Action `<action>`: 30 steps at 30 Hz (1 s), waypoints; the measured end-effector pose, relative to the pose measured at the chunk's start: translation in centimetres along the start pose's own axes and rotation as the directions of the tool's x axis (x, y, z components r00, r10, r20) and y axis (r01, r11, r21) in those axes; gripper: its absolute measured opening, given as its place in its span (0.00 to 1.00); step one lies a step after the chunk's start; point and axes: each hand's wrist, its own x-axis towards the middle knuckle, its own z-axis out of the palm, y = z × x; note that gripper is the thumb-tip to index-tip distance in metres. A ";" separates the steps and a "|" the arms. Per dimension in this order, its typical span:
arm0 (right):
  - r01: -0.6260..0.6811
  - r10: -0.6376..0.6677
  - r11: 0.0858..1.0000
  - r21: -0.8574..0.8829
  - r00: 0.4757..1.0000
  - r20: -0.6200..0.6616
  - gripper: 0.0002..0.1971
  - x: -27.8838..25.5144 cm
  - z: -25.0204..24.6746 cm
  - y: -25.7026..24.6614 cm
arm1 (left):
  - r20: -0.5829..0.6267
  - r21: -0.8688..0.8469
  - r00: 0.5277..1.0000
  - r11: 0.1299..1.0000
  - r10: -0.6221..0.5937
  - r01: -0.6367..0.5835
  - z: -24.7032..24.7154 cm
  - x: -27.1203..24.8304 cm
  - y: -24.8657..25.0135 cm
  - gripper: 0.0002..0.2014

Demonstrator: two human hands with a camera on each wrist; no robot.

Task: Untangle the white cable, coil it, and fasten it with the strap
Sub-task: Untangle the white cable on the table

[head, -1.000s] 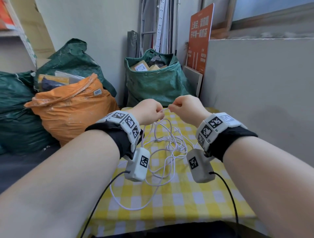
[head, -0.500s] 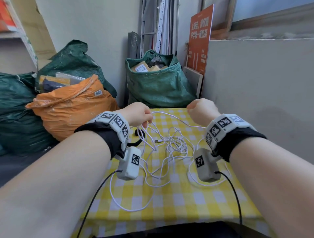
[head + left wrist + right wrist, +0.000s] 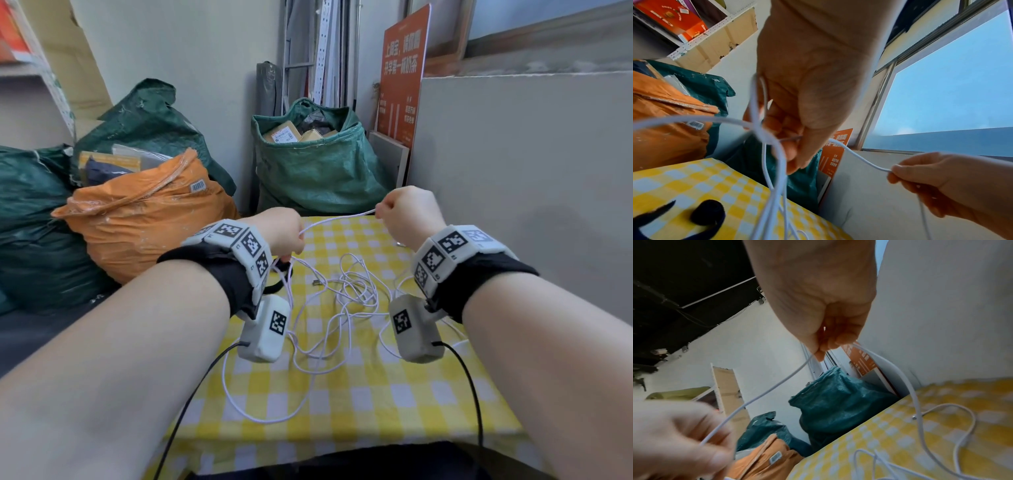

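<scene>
A thin white cable (image 3: 346,291) lies in a loose tangle on the yellow checked tablecloth (image 3: 359,394). My left hand (image 3: 286,233) holds several loops of it in curled fingers (image 3: 789,151), with strands hanging down to the table. My right hand (image 3: 402,210) pinches the cable (image 3: 777,382) farther along, and a short span runs taut between the two hands (image 3: 337,219). A black strap (image 3: 702,216) lies curled on the cloth just below my left hand, mostly hidden behind the wrist in the head view. One metal plug end (image 3: 317,282) rests near the tangle.
An orange sack (image 3: 137,212) and green bags (image 3: 315,161) crowd the far and left sides of the table. A grey wall (image 3: 513,171) runs close along the right edge. An orange sign (image 3: 402,75) leans in the corner.
My hands have drawn apart from almost touching. The right hand has moved right and up, pulling a length of cable taut out of the left hand's loops.
</scene>
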 end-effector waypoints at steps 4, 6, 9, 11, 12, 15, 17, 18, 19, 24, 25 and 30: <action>-0.182 0.178 0.981 -0.062 0.982 -0.058 0.13 0.2 -0.9 1.8 | 0.124 0.150 0.979 0.978 -0.162 0.142 0.7 -0.1 -1.3 0.17; -0.231 0.225 0.968 -0.098 0.972 -0.068 0.12 0.1 -0.9 2.1 | 0.121 0.262 0.963 0.943 -0.242 0.204 0.8 -0.2 -1.3 0.17; -0.267 0.261 0.956 -0.119 0.963 -0.062 0.11 -0.2 -1.0 1.9 | 0.085 0.178 0.980 0.970 -0.181 0.164 0.6 -0.1 -0.9 0.18; -0.233 0.233 0.966 -0.109 0.972 -0.017 0.12 -0.3 -0.9 1.6 | 0.037 -0.047 0.999 0.999 -0.025 0.027 0.6 0.0 -1.0 0.17; -0.191 0.193 0.976 -0.107 0.981 0.005 0.12 -0.4 -0.8 1.2 | 0.015 -0.143 0.999 0.989 0.030 -0.028 0.5 0.1 -0.9 0.17; 0.007 -0.007 0.998 -0.055 1.000 -0.002 0.17 -0.6 -0.1 0.2 | -0.034 -0.242 0.995 0.965 0.091 -0.096 0.5 0.4 0.0 0.17; 0.139 -0.138 0.990 0.013 0.989 -0.049 0.32 -1.0 0.0 -0.8 | -0.022 -0.241 0.993 0.963 0.120 -0.121 0.4 0.3 0.8 0.17; 0.205 -0.203 0.978 0.042 0.977 -0.063 0.35 -1.2 -0.1 -1.3 | -0.011 -0.241 0.991 0.961 0.137 -0.135 0.4 0.2 1.2 0.17; 0.280 -0.278 0.959 0.045 0.959 -0.049 0.35 -1.4 -0.1 -1.8 | -0.004 -0.253 0.989 0.956 0.151 -0.147 0.3 0.2 1.5 0.16; 0.456 -0.436 0.886 -0.087 0.881 0.181 0.13 -1.8 0.4 -2.9 | -0.034 -0.282 0.982 0.941 0.186 -0.188 -0.3 -0.3 2.6 0.10; 0.431 -0.412 0.900 -0.060 0.889 0.200 0.11 -1.8 0.5 -2.7 | -0.043 -0.295 0.981 0.936 0.188 -0.192 -0.4 -0.3 2.5 0.08; 0.344 -0.344 0.938 0.036 0.919 0.195 0.12 -1.4 0.9 -1.7 | -0.138 -0.318 0.977 0.927 0.163 -0.200 -0.5 -0.5 1.8 0.05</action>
